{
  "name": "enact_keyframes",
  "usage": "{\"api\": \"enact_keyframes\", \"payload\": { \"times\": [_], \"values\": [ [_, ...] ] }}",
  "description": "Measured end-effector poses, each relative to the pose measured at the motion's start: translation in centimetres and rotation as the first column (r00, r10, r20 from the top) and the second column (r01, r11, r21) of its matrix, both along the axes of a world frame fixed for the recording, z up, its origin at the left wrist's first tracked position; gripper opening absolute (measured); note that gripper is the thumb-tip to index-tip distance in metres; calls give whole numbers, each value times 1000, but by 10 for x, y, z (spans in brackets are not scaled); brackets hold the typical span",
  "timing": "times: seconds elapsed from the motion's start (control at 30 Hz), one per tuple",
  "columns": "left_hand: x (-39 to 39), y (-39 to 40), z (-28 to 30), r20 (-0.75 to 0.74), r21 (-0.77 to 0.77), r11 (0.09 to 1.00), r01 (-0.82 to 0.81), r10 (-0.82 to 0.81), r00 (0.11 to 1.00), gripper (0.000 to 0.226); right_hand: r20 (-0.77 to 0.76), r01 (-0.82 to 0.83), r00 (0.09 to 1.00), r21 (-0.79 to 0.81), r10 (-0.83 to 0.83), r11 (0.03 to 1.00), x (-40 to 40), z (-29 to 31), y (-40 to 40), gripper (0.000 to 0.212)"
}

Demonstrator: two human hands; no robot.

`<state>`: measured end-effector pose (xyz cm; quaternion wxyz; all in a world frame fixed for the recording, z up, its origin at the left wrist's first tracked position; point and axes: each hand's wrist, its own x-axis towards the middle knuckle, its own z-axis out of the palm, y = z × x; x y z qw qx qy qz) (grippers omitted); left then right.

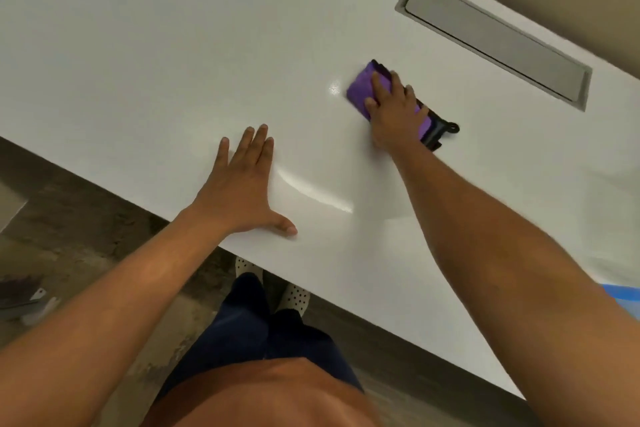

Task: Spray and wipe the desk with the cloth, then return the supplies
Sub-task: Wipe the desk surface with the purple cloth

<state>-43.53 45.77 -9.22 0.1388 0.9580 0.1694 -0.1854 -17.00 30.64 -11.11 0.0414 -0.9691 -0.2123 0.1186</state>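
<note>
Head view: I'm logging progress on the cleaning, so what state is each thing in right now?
cloth: folded, pressed flat on the desk
right hand: pressing on cloth
left hand: open, flat on the desk
desk: wet sheen near cloth
cable hatch: lid closed

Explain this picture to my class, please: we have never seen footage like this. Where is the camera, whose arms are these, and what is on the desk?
There is no machine here. A person wears a wide-angle camera on the head, looking forward and down, so you see their own two bare arms reaching out, with their legs and dotted shoes below.

The big white surface is the desk. Set into its far right side is a grey rectangular flap, shut.

The right hand presses flat on a purple cloth with black edging, which lies on the desk. A shiny wet-looking patch sits just left of the cloth.

The left hand lies open and flat on the desk near its front edge, holding nothing.

No spray bottle is clearly visible in this picture.
</note>
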Motion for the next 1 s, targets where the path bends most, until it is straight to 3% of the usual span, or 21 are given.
{"api": "enact_keyframes", "payload": {
  "times": [0.13, 0.3, 0.47, 0.57, 0.67, 0.73, 0.87, 1.0],
  "values": [
    [-6, -27, -1, -36, -10, 997, -72, 71, 997, 176, -42, -243, 969, 66, 245, 968, -81, -6, -25, 54],
    [-12, -28, -4, -39, -41, 985, -170, 168, 985, 178, -78, -212, 972, 120, 222, 970, -166, -5, -136, 52],
    [-10, -28, -6, -42, -26, 987, -158, 157, 987, 180, -37, -1, 999, 13, 1, 1000, -90, -2, -189, 52],
    [-11, -28, -6, -54, -21, 988, -154, 153, 987, 182, -1, 193, 981, -1, -193, 981, -19, 2, -176, 53],
    [-10, -29, -5, -46, -22, 989, -149, 147, 988, 182, 1, 243, 970, 16, -243, 970, 7, 2, -140, 54],
    [-10, -30, -3, -46, -16, 989, -144, 143, 989, 182, -2, 188, 982, 32, -188, 982, -3, 1, -113, 54],
    [-10, -30, -3, -40, -3, 991, -132, 131, 991, 181, -8, -73, 997, 41, 73, 997, -72, -6, -85, 52],
    [-11, -27, -9, -29, -7, 991, -133, 132, 991, 184, -44, -183, 981, 127, 190, 975, -146, -13, -135, 52]
  ]
}}
